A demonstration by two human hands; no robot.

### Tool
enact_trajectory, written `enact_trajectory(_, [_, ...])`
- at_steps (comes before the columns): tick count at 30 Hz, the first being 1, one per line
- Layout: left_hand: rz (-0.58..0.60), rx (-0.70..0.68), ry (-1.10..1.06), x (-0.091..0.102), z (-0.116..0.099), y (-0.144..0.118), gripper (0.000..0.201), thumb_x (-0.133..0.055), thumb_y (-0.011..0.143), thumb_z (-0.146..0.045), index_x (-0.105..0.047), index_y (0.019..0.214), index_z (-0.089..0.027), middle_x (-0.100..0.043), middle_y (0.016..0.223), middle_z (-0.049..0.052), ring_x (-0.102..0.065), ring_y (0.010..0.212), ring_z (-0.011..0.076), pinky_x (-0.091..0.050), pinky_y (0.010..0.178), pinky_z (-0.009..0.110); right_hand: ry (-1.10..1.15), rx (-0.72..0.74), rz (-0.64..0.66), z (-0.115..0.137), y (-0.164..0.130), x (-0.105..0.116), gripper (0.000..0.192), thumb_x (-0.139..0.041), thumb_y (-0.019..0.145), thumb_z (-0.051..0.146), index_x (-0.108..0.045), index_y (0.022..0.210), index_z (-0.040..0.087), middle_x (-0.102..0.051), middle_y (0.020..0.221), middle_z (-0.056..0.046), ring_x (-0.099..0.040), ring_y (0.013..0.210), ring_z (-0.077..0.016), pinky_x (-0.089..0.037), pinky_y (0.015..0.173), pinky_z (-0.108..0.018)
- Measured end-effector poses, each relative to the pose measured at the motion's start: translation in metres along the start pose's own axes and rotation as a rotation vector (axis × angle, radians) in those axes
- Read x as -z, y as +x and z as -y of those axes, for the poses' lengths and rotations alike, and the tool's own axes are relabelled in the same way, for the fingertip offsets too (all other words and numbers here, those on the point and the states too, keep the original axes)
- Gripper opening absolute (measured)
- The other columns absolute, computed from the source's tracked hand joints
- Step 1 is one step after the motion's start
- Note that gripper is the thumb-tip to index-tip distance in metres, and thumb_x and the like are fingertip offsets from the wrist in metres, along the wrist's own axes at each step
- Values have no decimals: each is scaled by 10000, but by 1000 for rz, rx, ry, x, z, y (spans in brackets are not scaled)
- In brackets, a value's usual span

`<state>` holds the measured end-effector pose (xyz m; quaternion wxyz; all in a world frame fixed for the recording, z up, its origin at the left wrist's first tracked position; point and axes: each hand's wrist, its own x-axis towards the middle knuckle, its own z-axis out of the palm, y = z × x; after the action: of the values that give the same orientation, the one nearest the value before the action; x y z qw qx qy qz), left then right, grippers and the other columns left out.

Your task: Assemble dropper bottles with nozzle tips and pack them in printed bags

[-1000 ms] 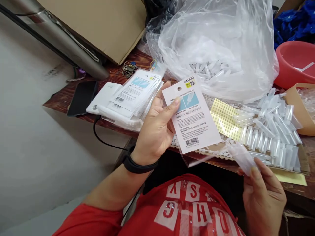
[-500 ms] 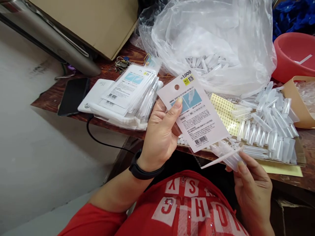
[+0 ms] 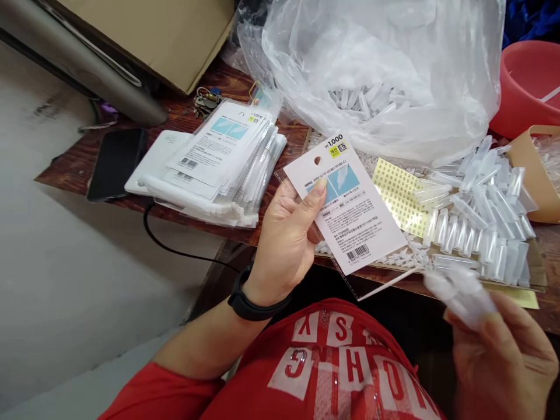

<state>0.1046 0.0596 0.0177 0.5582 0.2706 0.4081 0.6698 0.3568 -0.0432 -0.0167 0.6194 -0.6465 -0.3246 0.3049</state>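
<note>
Head view: left hand (image 3: 286, 233) pinches the printed card sleeve (image 3: 347, 207), thumb on its face, card fanning out toward 2 o'clock from the palm. Right hand (image 3: 503, 356) at 4 o'clock of the card, fingers closed around clear plastic tubes (image 3: 461, 291), blurred. Loose tubes pile (image 3: 481, 210) on the table at 12 o'clock of the right hand. Finished packet stack (image 3: 223, 157) at 10 o'clock of the left hand.

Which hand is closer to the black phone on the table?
Left. The left hand holds a white printed card right of the black phone; the right hand is farther right.
</note>
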Motion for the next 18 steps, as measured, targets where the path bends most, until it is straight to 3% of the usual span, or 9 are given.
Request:
enact_trajectory(3, [-27,-17,-7,-2,0,-2,151,-738,1012,-280,-739,1163,-271,-810,1307,20,-585,1495,274,-555,1198,401,-206,80,72,-4,-10,6,328,-949,763,344,-840,1049,227,-792,1063,-54,-754,940,-227,-645,800,-364])
enact_trajectory(5, [-56,-31,-18,-5,0,-4,151,-715,1024,-258,-747,1168,-294,-800,1334,1,-546,1529,263,-550,1202,388,-251,67,104,-6,-13,1,350,-933,790,355,-839,1107,240,-792,1083,-66,-759,945,-242,-657,803,-383])
enact_trajectory(11, [-72,-96,31,-9,0,-9,200,-702,1043,-262,-767,1169,-404,-729,1462,-98,-473,1582,199,-523,1238,362,-80,-136,144,-1,-7,-17,341,-944,771,384,-850,1072,253,-801,968,-55,-744,708,-171,-635,578,-277])
enact_trajectory(15, [-88,-133,63,-11,-2,-11,217,-682,1058,-248,-772,1176,-407,-709,1485,-127,-498,1563,177,-477,1276,340,-34,-182,160,1,-3,-22,346,-952,765,378,-855,1080,271,-814,968,-36,-741,682,-140,-631,584,-237])
enact_trajectory(18, [-104,-83,41,-12,-3,-12,222,-688,1052,-242,-766,1177,-408,-729,1452,-140,-468,1584,184,-515,1244,345,-11,-156,202,-4,-4,-24,318,-929,803,357,-852,1103,284,-816,1019,-31,-755,722,-146,-657,635,-260])
